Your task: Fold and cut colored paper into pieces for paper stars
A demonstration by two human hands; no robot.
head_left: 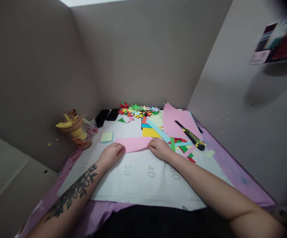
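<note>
A pink paper strip [135,144] lies crosswise on the pale mat, its near edge lifted in a slight curve. My left hand [111,154] grips its left end, fingers curled and pressed together. At the opposite end my right hand [160,147] pinches the strip's corner. Just behind my left hand sits a small stack of square paper [107,137], pale green on top. Yellow paper [151,132] lies behind the strip. To the right of my right hand are several cut paper strips [183,145] in green, red, blue and pink.
A utility knife [191,136] rests on a pink paper sheet [171,120] at the right. Folded paper stars [135,109] are heaped at the back. Two dark phones [112,114] and a lidded cup [76,129] stand at the left. Grey panels [143,59] enclose the table.
</note>
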